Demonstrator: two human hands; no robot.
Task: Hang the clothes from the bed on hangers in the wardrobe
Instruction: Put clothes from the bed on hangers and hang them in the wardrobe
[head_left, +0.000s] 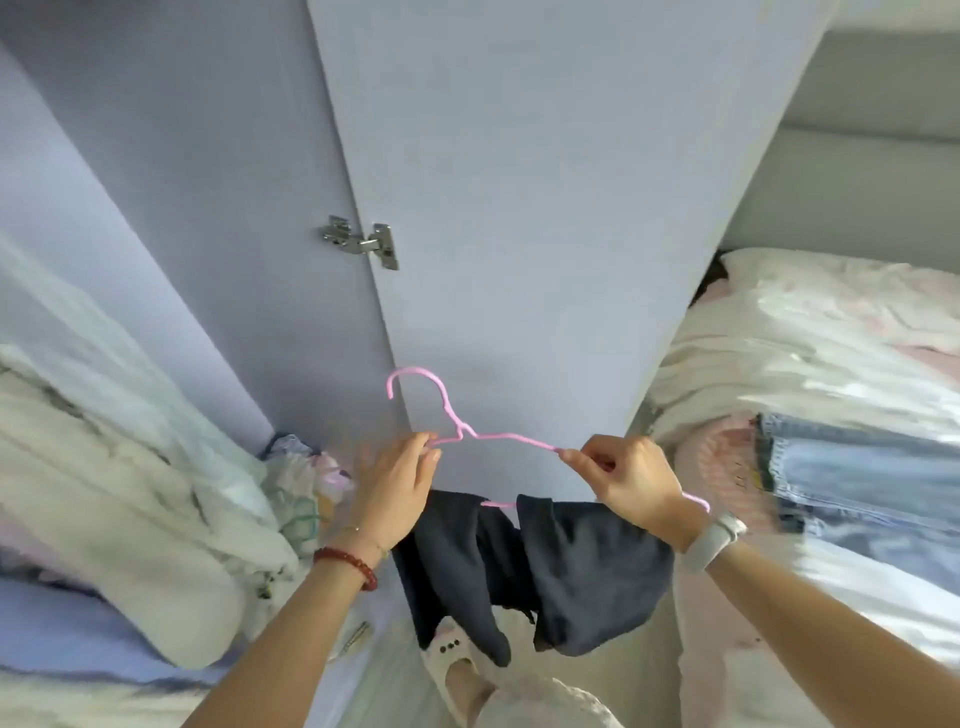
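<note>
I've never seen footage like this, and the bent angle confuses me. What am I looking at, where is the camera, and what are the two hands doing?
There is no machine here: a person wears one wide-angle camera on the head, looking forward and down, so the arms reach in from the bottom and straight edges look bent.

The left hand, with a red bracelet on its wrist, pinches a pink hanger near its neck. The right hand, with a pale watch on its wrist, pinches the hanger's other shoulder. A dark garment is draped over the hanger's lower bar.

Straight ahead is an open wardrobe door with a metal hinge. On the right is the bed, with jeans lying on it. On the left is pale bundled fabric; I cannot tell what it is.
</note>
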